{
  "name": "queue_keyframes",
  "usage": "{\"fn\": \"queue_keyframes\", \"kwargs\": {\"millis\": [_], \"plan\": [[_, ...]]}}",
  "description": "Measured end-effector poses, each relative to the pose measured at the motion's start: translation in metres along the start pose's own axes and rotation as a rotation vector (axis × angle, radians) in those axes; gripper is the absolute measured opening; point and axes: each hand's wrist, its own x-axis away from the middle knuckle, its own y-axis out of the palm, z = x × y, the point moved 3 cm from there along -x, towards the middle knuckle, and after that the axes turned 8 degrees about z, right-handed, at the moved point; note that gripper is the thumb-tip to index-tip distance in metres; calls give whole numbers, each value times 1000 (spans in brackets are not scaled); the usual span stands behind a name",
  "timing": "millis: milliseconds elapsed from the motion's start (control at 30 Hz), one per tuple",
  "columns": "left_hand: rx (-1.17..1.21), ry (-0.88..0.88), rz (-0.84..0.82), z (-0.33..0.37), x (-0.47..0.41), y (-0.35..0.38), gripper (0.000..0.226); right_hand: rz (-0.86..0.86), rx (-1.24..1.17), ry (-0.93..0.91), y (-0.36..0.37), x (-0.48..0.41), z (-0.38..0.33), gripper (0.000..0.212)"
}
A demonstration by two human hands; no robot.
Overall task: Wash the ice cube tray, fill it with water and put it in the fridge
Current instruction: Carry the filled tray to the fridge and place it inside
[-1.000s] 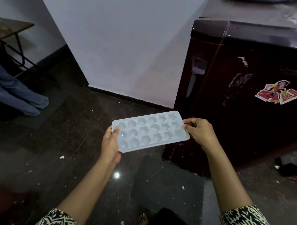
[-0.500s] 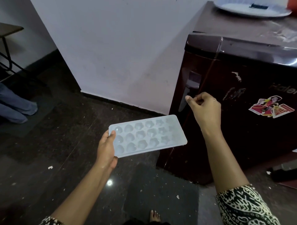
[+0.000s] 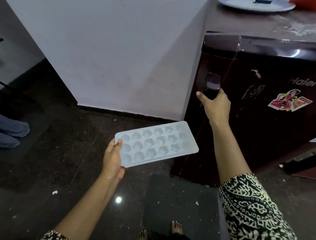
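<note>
- A dark speckled floor [image 3: 51, 162] is filling the lower frame, carrying a dark mat [image 3: 179, 205] at lower centre.
- A maroon fridge [image 3: 265, 137] is standing on it at right.
- Bare feet [image 3: 177, 227] are standing at the bottom edge, and pale scraps [image 3: 55, 192] are lying scattered.

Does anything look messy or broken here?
A little. The fridge door has white scratches beside its sticker, the fridge top is smeared whitish, and small white scraps lie on the dark floor. The ice cube tray looks fine.

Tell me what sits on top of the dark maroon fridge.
A white round plate rests there with a small dark item on it, an orange thing beside it, and whitish smears. The picture's edge cuts off the rest, and the plate covers what is beneath.
</note>
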Motion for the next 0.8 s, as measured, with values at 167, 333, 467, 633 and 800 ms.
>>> {"fn": "queue_keyframes", "kwargs": {"millis": [167,333,467,633,800], "plan": [[-21,5,-43,13,-10,-12,18,34,41,23,1,4,-4,37],[-27,4,-66,22,-18,-23,17,89,61,78,-7,20,-10,28],[-17,-6,-87,24,-22,-32,17,118,65,93,-34,56,-4,23],[-35,2,-126,26,-23,-43,17,280,134,-19,-58,112,-11,59],[-33,2,-145,25,-17,-52,17,403,198,-513,-39,175,-46,53]]}}
